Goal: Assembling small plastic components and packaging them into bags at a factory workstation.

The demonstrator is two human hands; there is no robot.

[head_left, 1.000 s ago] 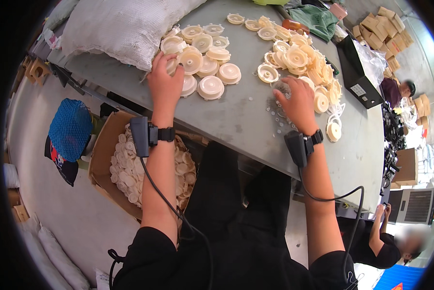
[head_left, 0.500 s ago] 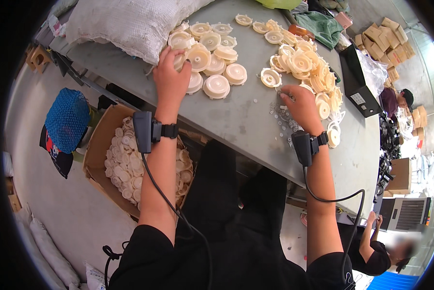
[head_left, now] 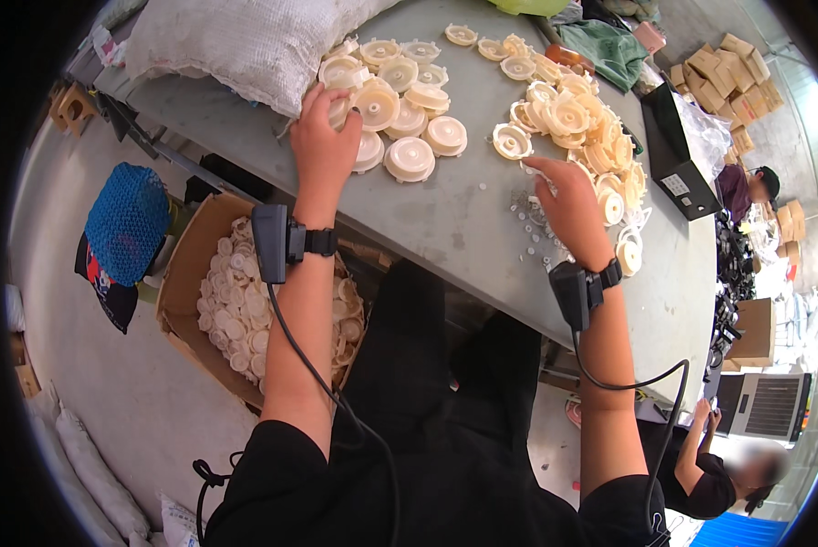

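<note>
Round cream plastic caps with rim tabs lie on the grey table [head_left: 468,214] in two groups. My left hand [head_left: 325,150] is at the near left edge of the left group, its fingers and thumb closed around a plastic cap [head_left: 339,113]. Beside it, several caps [head_left: 409,159] lie with their flat faces up. My right hand [head_left: 568,205] is over the near side of the right-hand heap [head_left: 568,117], with a finger stretched out to the rim of a single cap [head_left: 512,141]. Small clear and white pieces [head_left: 529,223] are scattered under and beside this hand.
A white woven sack [head_left: 217,50] lies at the table's far left. To the right stands a black box [head_left: 678,159] with clear plastic film. Below the table edge, a carton [head_left: 185,301] holds many white round parts. Another person [head_left: 700,465] is at the lower right.
My right hand has drawn up slightly from the small pieces, and its finger now stretches to the single cap's rim. My left hand has stayed at its cap.
</note>
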